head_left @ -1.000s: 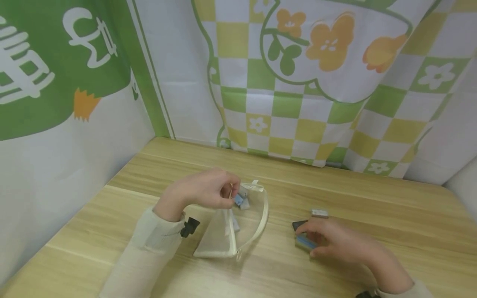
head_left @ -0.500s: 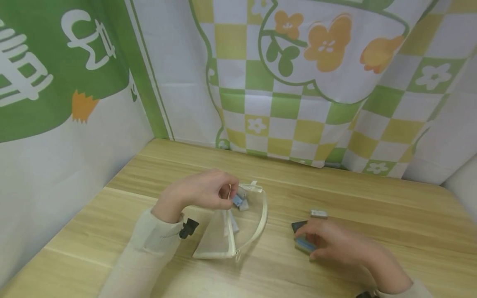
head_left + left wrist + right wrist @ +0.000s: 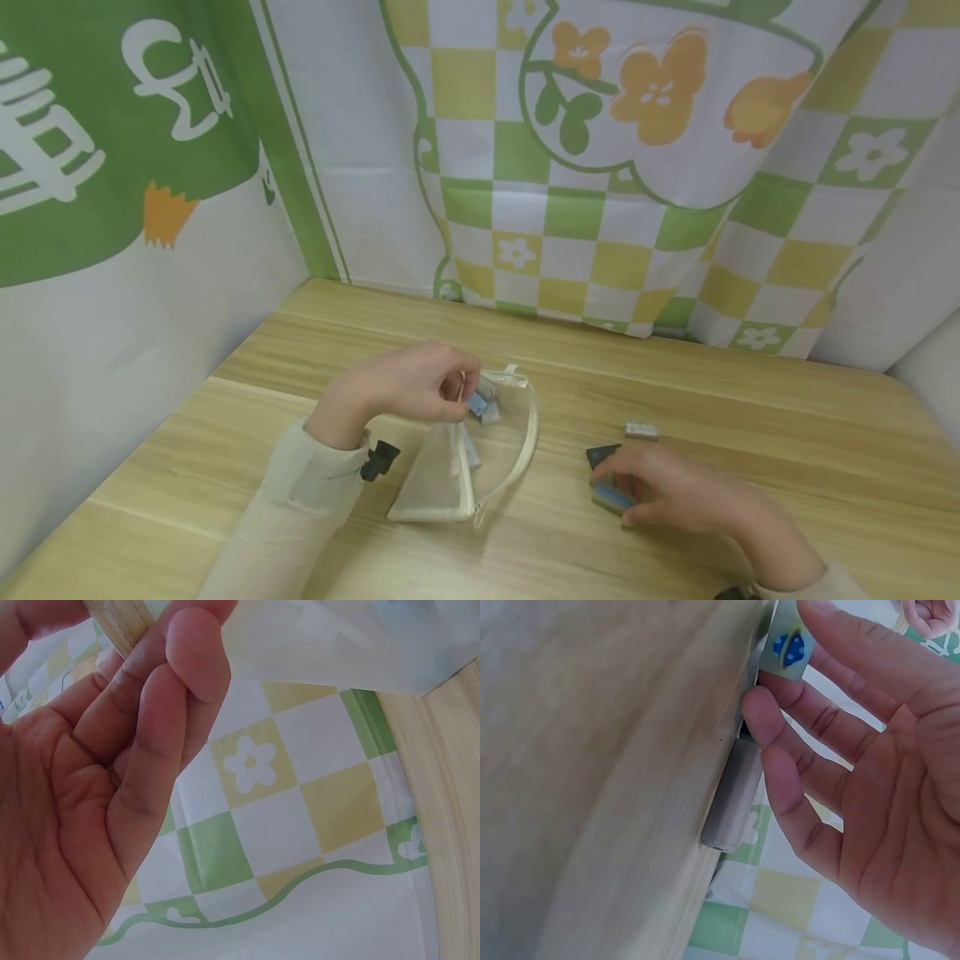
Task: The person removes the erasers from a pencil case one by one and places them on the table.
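My left hand [image 3: 408, 383] pinches the upper edge of a cream mesh zip pouch [image 3: 431, 492], which stands with its mouth spread. In the left wrist view the pouch's zipper tape [image 3: 124, 621] runs between thumb and fingers. Inside the pouch lie a light-blue piece [image 3: 477, 404] and some whitish pieces. To the right, my right hand [image 3: 675, 483] holds a small rectangular block [image 3: 613, 497] by its ends, low over or on the table; I cannot tell which. The right wrist view gives its pale face with a blue spotted planet [image 3: 788, 649].
Just beyond the right hand lie a dark flat piece [image 3: 602, 455], partly covered by the fingers, and a small grey-white block [image 3: 642, 430]. The wooden table [image 3: 315, 342] ends at a checked flower-print curtain [image 3: 573, 208] behind and a white-and-green cloth on the left.
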The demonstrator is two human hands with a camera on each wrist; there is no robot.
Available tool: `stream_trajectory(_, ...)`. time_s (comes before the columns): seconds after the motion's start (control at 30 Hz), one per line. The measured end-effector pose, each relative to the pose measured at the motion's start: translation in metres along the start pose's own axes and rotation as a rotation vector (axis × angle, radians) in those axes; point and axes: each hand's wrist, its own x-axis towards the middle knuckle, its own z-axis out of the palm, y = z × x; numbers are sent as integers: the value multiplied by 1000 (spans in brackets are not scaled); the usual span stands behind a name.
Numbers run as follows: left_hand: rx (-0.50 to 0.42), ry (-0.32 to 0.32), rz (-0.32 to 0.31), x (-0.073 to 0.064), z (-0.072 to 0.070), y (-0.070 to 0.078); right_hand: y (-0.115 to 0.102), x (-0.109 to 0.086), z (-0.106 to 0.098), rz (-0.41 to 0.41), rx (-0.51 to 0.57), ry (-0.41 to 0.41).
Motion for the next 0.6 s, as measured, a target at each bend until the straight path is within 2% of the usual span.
stream_trajectory(0.6,8,7,11,0,0,0,-3,0,-1,34,26,-36)
